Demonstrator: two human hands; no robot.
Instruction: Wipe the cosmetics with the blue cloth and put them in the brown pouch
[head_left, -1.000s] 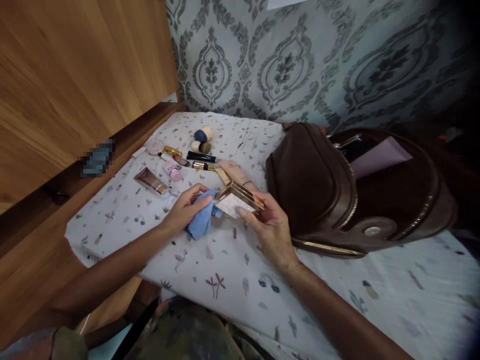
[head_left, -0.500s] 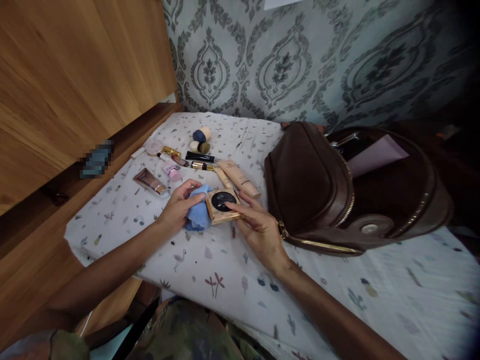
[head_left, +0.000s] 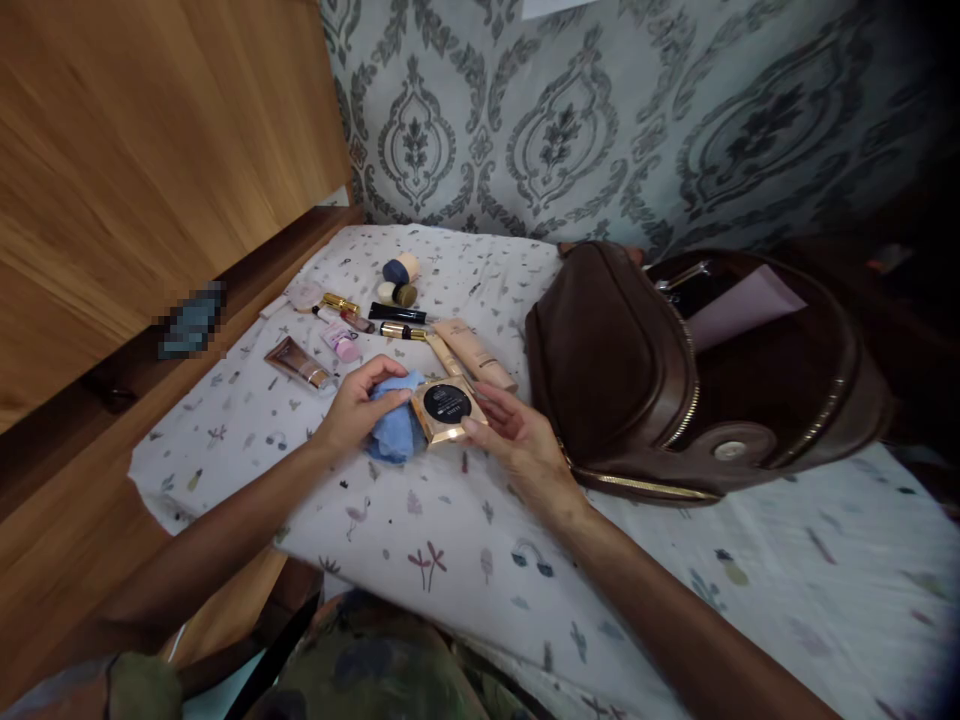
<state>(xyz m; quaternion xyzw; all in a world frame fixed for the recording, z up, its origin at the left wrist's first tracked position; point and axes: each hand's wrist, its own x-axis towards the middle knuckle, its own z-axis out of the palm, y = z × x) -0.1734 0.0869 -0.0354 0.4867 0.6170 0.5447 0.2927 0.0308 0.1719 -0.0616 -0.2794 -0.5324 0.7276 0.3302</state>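
Observation:
My left hand point(head_left: 358, 408) grips a crumpled blue cloth point(head_left: 397, 432), its thumb pressed on the fabric near the compact. A square gold compact point(head_left: 448, 406) with a round black label is pinched at its right edge by my right hand point(head_left: 521, 440). The cloth touches the compact's left side. Just beyond the compact lie a beige tube point(head_left: 472, 352) and a slimmer pale one point(head_left: 444, 354). A brown tube with a clear cap point(head_left: 296, 362) rests left of my left hand, with a small pink bottle point(head_left: 343, 342) beyond it.
An open brown leather bag point(head_left: 615, 370) stands on the right, a pink tube point(head_left: 746, 307) sticking out. Further cosmetics, including a black tube point(head_left: 397, 313) and a gold-capped lipstick point(head_left: 340, 302), lie on the patterned sheet point(head_left: 465, 520). A wooden panel point(head_left: 165, 150) rises at left.
My right thumb has slid off the compact's black label to its lower right edge, so more of the label shows. The cloth stays in my left hand.

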